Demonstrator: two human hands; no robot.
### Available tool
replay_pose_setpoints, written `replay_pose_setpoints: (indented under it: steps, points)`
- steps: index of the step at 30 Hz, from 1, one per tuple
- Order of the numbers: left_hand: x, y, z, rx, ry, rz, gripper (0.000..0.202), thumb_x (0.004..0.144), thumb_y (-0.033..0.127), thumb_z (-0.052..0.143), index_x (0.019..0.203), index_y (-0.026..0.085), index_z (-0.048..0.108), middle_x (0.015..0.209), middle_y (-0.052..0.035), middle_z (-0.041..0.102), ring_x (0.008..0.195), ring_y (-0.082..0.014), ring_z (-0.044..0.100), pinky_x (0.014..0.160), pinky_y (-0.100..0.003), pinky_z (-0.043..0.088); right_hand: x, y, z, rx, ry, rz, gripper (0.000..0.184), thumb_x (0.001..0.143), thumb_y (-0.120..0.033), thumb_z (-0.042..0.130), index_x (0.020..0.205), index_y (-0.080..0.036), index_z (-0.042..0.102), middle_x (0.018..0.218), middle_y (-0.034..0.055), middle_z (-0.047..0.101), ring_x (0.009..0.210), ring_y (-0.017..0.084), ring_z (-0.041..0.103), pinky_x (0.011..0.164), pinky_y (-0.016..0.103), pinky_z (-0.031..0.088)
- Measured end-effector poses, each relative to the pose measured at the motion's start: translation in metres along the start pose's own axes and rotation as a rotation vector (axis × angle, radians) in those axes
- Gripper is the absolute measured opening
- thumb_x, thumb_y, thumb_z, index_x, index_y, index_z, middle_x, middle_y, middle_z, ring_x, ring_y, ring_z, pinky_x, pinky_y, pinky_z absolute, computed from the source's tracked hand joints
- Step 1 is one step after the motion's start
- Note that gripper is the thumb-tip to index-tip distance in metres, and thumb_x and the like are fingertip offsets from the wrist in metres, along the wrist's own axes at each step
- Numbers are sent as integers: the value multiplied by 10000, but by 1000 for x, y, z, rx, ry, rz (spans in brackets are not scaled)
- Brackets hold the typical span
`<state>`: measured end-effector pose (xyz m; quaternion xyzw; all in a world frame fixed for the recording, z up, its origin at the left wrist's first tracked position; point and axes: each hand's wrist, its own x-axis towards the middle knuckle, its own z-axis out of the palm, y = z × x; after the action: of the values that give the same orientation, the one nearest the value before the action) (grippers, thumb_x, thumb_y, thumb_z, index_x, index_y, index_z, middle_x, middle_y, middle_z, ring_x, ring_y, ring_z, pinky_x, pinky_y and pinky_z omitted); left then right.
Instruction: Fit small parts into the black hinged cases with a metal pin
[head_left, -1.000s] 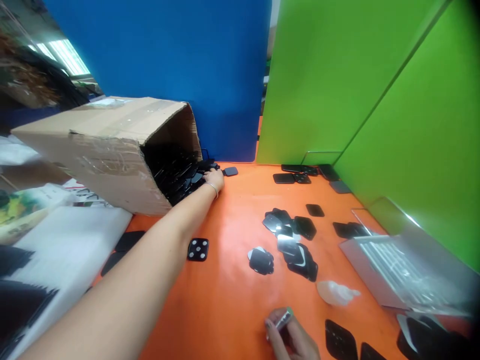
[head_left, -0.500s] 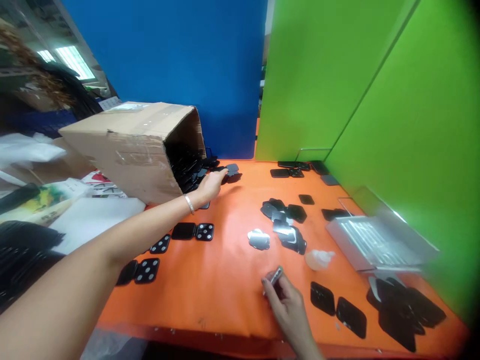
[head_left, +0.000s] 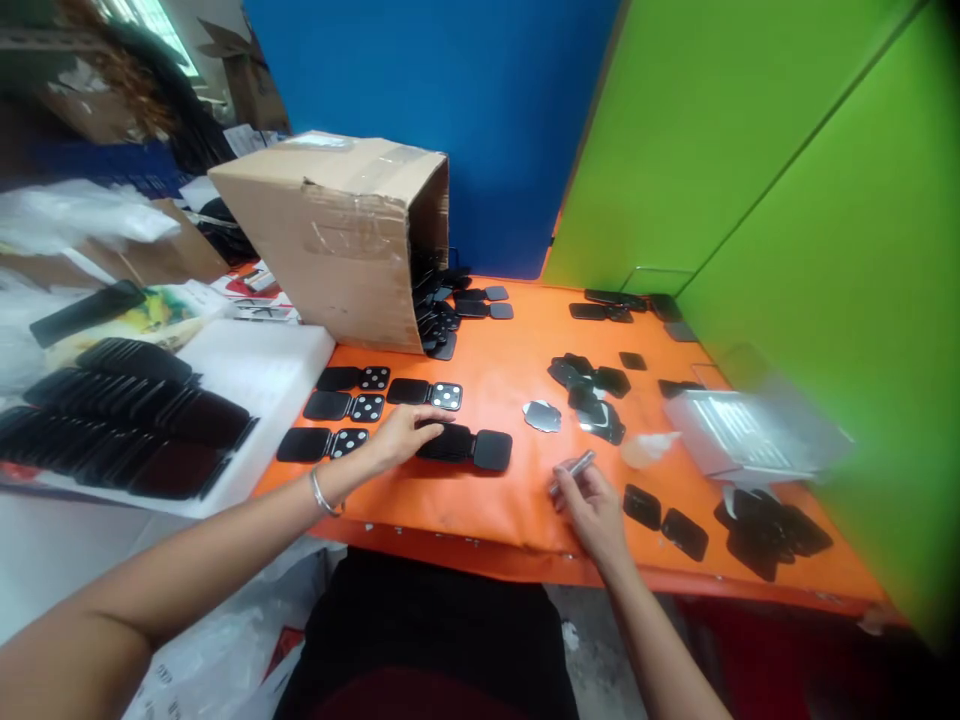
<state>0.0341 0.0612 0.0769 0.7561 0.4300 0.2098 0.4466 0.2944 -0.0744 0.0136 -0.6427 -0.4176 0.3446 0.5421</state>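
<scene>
My left hand (head_left: 405, 436) is closed on the near end of a black hinged two-panel case (head_left: 493, 451), lying open low over the orange table. Its left panel is partly hidden by my fingers. In my right hand (head_left: 592, 500) a short, slim silvery tube (head_left: 581, 464) is pinched between thumb and fingers. Left of my left hand lie several opened black cases, such as one with white dots (head_left: 367, 408) on one panel. Between and beyond my hands rest a shiny mirror piece (head_left: 541, 416) and a loose pile of dark plates (head_left: 589, 385).
A cardboard box (head_left: 337, 240) on its side spills black cases at the back left. Rows of black cases (head_left: 187, 420) stand on white foam (head_left: 289, 350) at the left. At the right are an open clear-lidded box (head_left: 720, 440), a whitish bottle (head_left: 649, 449) and dark panels (head_left: 772, 530).
My left hand has come back from the cardboard box's mouth toward the table's near side, with a black case in it. My right hand stays nearby, still holding the tube. The view has shifted.
</scene>
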Motion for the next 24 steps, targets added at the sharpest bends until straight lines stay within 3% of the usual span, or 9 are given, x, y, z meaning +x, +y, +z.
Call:
replay_pose_setpoints:
  steps: [2, 5, 7, 12, 16, 19, 24]
  points:
    - [-17, -7, 2, 79, 62, 176, 248, 905, 193, 513, 1070, 209, 698, 1061, -39, 721, 990, -188, 671, 918, -337, 528, 0, -3, 1, 10, 15, 12, 383, 801, -560, 639, 799, -180, 590, 598, 8, 608, 459, 129, 546, 438, 251, 483]
    - [-42, -22, 0, 286, 48, 511, 303, 960, 165, 423, 1100, 235, 682, 1068, -42, 711, 1011, -166, 654, 939, -340, 525, -1, -5, 1, 15, 41, 15, 408, 789, -585, 640, 787, -180, 589, 598, 11, 619, 449, 128, 552, 438, 256, 494]
    - [-58, -33, -2, 400, 27, 592, 313, 968, 153, 404, 1118, 229, 668, 1104, -57, 690, 1054, -165, 631, 959, -350, 517, -2, -5, 0, 19, 61, 21, 416, 779, -591, 647, 791, -178, 592, 618, 15, 633, 453, 128, 560, 448, 262, 505]
    - [-80, -46, 11, 408, -44, 459, 272, 932, 206, 515, 1182, 215, 621, 1251, -92, 598, 1174, -197, 554, 1028, -370, 469, 0, -8, 0, 49, 102, 48, 378, 768, -539, 683, 800, -167, 621, 674, 29, 654, 518, 133, 585, 515, 268, 521]
    - [-72, -44, 36, 380, 32, 401, 406, 900, 268, 580, 1299, 210, 534, 1342, -132, 512, 1287, -268, 439, 1079, -472, 395, -2, -20, 16, 41, 98, 87, 391, 742, -536, 704, 807, -153, 655, 734, 58, 678, 572, 137, 582, 491, 242, 485]
    - [-62, -44, 52, 389, 98, 364, 412, 866, 316, 634, 1257, 208, 566, 1249, -132, 545, 1194, -278, 481, 1030, -484, 414, -8, -28, 35, 88, 22, 155, 389, 752, -528, 700, 845, -154, 645, 722, 47, 674, 486, 104, 526, 425, 220, 428]
    - [-57, -44, 60, 384, 164, 285, 343, 842, 346, 661, 1163, 228, 638, 1126, -91, 562, 1071, -254, 498, 959, -418, 441, -22, -30, 60, 185, -145, 189, 367, 768, -501, 701, 874, -157, 630, 771, 57, 694, 563, 144, 630, 572, 285, 542]
